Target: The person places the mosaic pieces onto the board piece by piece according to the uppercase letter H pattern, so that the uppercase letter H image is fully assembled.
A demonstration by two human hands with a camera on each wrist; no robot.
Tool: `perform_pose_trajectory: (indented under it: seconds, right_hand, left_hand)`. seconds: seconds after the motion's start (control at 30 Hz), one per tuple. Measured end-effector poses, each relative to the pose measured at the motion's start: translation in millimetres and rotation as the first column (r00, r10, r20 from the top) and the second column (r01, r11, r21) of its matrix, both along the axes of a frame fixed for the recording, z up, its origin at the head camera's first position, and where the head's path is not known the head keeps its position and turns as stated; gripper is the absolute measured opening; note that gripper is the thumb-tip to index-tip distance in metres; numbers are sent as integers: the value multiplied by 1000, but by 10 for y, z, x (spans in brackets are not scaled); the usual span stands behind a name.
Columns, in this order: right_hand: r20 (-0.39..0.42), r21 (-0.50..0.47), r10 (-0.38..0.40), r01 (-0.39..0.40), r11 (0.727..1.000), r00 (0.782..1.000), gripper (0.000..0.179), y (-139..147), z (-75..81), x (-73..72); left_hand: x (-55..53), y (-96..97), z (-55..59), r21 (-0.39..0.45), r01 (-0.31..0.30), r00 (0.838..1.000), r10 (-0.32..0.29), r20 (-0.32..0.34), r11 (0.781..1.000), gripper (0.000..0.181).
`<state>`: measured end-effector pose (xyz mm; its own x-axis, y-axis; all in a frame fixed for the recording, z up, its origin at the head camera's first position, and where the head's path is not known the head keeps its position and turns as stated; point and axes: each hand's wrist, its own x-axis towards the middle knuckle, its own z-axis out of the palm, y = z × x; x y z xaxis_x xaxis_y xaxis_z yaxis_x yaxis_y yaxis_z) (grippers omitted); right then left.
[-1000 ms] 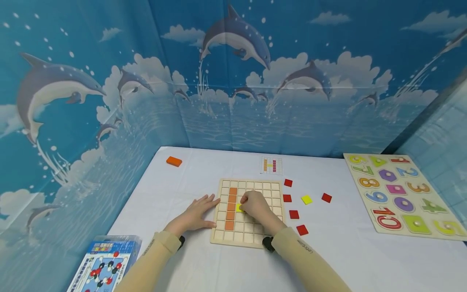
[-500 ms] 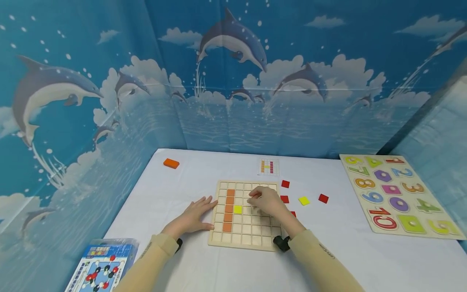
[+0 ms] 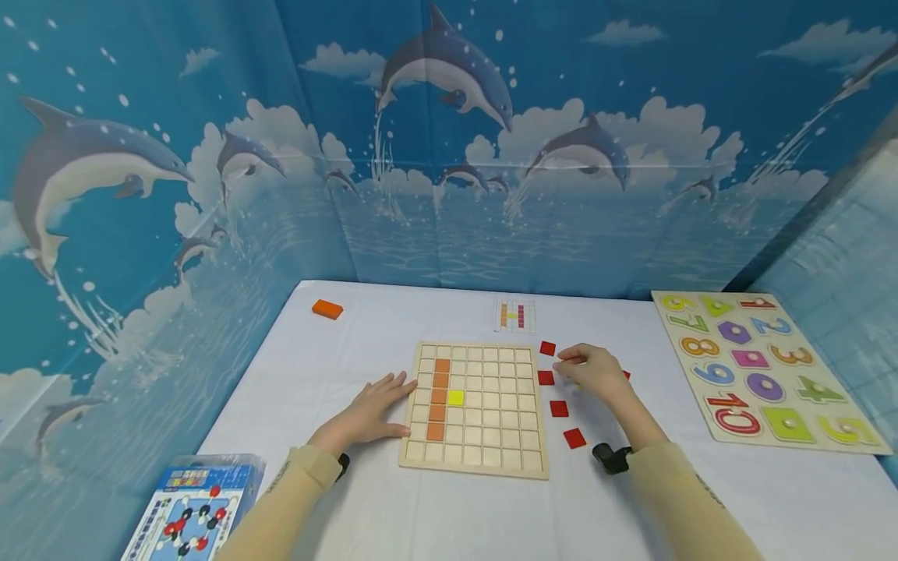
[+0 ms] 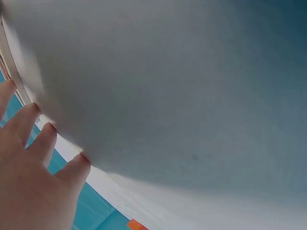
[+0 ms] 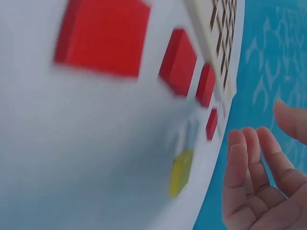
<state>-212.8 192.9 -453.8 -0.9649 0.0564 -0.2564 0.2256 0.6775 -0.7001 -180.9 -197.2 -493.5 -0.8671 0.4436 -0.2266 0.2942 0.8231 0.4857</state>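
One left hand (image 3: pixel 363 413), fingers spread, touches the left edge of one grid board (image 3: pixel 490 421) on the worktop (image 3: pixel 435 514); one right hand (image 3: pixel 595 372), empty, thumb apart from fingers, hovers over one loose yellow tile (image 5: pixel 181 173).

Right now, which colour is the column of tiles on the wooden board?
Orange; the column of tiles shows best in the head view.
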Motion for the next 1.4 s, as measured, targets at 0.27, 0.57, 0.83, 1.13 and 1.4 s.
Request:
perform_pose_trajectory:
  seconds: [0.27,0.57,0.83,1.13,1.4]
  right_hand:
    - [20,6,-81,81,997,997,43,313,-56,-22]
    - [57,0,-85,85,996,995,44,443,-177,-52]
    - [78,23,-76,74,997,994,39,436,-233,-63]
    - [88,99,-71,62,993,994,37,341,-287,-58]
    - [62,121,-69,61,991,996,33,299,-323,-53]
  left_hand:
    - [-8,-15,20,3,8,1000,-8,0,1000,84]
    - [-16,-5,-2,4,6,1000,-6,2,1000,84]
    - [-31,9,-12,-22,2,1000,-3,-4,1000,84]
    - [-18,2,0,-19,13,1000,-13,3,1000,83]
    - [-13,4,5,-14,12,1000,-12,1,1000,83]
